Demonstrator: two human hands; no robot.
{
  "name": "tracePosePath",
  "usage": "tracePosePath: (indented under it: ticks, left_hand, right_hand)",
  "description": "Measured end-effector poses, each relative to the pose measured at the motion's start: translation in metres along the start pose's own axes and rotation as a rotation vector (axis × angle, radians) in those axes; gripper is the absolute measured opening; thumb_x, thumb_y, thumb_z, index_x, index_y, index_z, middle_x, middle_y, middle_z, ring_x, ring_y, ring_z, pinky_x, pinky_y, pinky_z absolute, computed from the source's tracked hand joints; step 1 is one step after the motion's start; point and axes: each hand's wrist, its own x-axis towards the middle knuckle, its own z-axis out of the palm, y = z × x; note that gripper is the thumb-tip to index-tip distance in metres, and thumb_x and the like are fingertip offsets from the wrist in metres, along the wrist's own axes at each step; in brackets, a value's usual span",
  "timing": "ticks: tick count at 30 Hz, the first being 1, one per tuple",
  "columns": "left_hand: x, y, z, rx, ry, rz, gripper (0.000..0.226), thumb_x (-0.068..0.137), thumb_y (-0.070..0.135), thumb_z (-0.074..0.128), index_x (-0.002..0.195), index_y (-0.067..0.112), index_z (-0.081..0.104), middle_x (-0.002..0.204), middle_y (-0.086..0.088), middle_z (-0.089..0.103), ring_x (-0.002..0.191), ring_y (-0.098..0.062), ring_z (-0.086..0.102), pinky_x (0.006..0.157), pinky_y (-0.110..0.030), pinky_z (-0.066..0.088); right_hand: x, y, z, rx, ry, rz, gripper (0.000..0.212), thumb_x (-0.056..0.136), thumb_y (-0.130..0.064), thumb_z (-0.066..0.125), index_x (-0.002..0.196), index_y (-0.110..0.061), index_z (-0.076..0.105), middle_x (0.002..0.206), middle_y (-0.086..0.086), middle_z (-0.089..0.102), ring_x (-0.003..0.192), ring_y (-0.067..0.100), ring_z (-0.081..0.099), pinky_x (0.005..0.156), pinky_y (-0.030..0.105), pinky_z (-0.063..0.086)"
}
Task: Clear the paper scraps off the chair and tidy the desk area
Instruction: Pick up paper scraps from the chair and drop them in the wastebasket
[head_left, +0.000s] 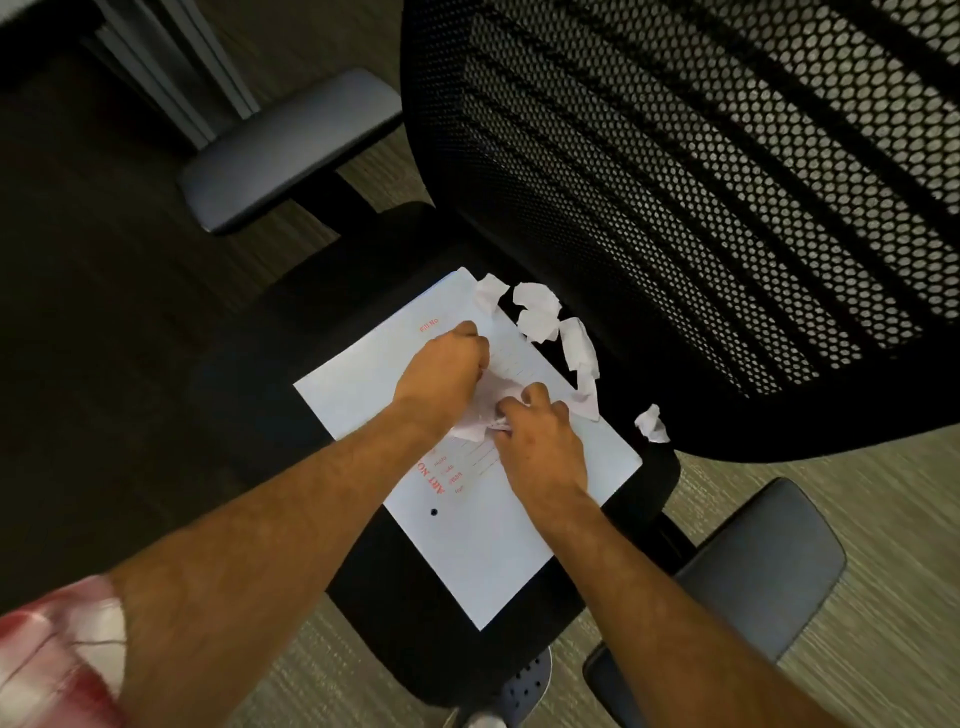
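Note:
A black office chair seat (260, 415) carries a white file folder (483, 551) with red print. Over the folder's middle, my left hand (441, 371) is closed in a fist on crumpled paper scraps (475, 421). My right hand (540, 441) presses its fingers onto the same bunch from the right. More white scraps (537, 312) lie loose at the folder's far edge, by the backrest. One single scrap (652, 423) sits apart on the seat, to the right.
The mesh backrest (701, 182) rises close behind the scraps. Grey armrests stand at the upper left (291, 150) and lower right (763, 566). Carpet floor (857, 493) surrounds the chair, and a grey cabinet edge (176, 67) is at the top left.

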Motion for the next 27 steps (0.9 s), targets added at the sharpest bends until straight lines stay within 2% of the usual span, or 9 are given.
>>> tracePosePath:
  ticks: [5,7,10,15,18,19,21,23,27]
  left_hand:
    - [-0.009,-0.015,-0.006,-0.248,0.059,-0.145,0.008,0.094,0.012,0.064,0.101,0.013,0.069,0.108,-0.005,0.061,0.09,-0.022,0.061,0.082,-0.026,0.051]
    - [-0.014,-0.021,-0.014,-0.352,0.089,-0.199,0.008,0.095,0.01,0.065,0.099,0.014,0.07,0.113,-0.003,0.061,0.094,-0.019,0.06,0.08,-0.024,0.05]
    - [-0.022,-0.03,-0.026,-0.454,0.139,-0.289,0.005,0.095,0.014,0.066,0.097,0.017,0.07,0.123,-0.004,0.063,0.107,-0.021,0.063,0.083,-0.026,0.051]
    - [-0.045,-0.045,-0.033,-0.514,0.156,-0.387,0.003,0.094,0.017,0.068,0.093,0.021,0.069,0.117,-0.001,0.065,0.094,-0.015,0.062,0.074,-0.031,0.059]
    - [-0.058,-0.054,-0.037,-0.524,0.185,-0.417,0.003,0.094,0.018,0.068,0.096,0.019,0.07,0.114,0.002,0.064,0.086,-0.01,0.058,0.053,-0.012,0.048]
    - [-0.063,-0.058,-0.038,-0.531,0.211,-0.431,0.004,0.094,0.018,0.068,0.097,0.018,0.07,0.112,0.002,0.064,0.087,-0.009,0.058,0.053,-0.008,0.042]
    - [-0.072,-0.068,-0.038,-0.563,0.269,-0.476,0.006,0.092,0.017,0.07,0.098,0.018,0.071,0.108,0.003,0.065,0.092,-0.009,0.06,0.064,-0.011,0.042]
    - [-0.083,-0.08,-0.037,-0.602,0.306,-0.523,0.007,0.091,0.017,0.071,0.098,0.017,0.072,0.103,0.006,0.064,0.086,-0.005,0.06,0.07,-0.015,0.044]
    - [-0.1,-0.1,-0.032,-0.659,0.34,-0.573,0.007,0.091,0.017,0.071,0.097,0.018,0.072,0.098,0.01,0.06,0.074,-0.001,0.051,0.073,-0.018,0.045]
  right_hand:
    - [0.0,0.005,-0.002,0.05,0.079,-0.04,0.021,0.097,-0.015,0.062,0.117,-0.014,0.067,0.114,0.006,0.063,0.098,0.026,0.059,0.064,0.028,0.042]
    - [-0.001,0.008,-0.006,0.134,0.099,-0.018,0.019,0.097,-0.015,0.06,0.113,-0.015,0.07,0.105,0.006,0.065,0.092,0.026,0.062,0.063,0.03,0.045]
    - [-0.003,0.015,-0.014,0.308,0.126,0.025,0.01,0.095,-0.016,0.062,0.086,-0.013,0.067,0.089,0.004,0.063,0.078,0.021,0.063,0.065,0.038,0.055]
    - [-0.017,0.014,-0.024,0.483,0.165,0.024,0.027,0.092,-0.014,0.065,0.069,-0.025,0.055,0.075,-0.004,0.055,0.062,0.005,0.051,0.057,0.019,0.036]
    - [-0.016,0.002,-0.027,0.536,0.139,-0.007,0.016,0.09,-0.011,0.07,0.075,-0.014,0.063,0.11,-0.007,0.058,0.083,0.004,0.054,0.066,0.007,0.038]
    - [-0.013,-0.003,-0.026,0.509,0.075,-0.035,0.013,0.09,-0.012,0.071,0.078,-0.012,0.064,0.13,-0.007,0.052,0.097,0.006,0.056,0.072,0.003,0.036]
    - [-0.008,-0.016,-0.017,0.362,-0.095,-0.087,0.01,0.09,-0.017,0.07,0.082,-0.012,0.066,0.157,-0.008,0.033,0.116,0.014,0.056,0.083,0.012,0.038]
    - [-0.006,-0.031,-0.005,0.211,-0.194,-0.121,0.007,0.092,-0.019,0.069,0.091,-0.012,0.07,0.164,-0.009,0.024,0.121,0.021,0.057,0.088,0.023,0.04]
    - [-0.006,-0.048,0.014,0.092,-0.089,-0.191,0.015,0.094,-0.017,0.066,0.103,-0.006,0.071,0.142,0.0,0.052,0.109,0.026,0.062,0.084,0.027,0.041]
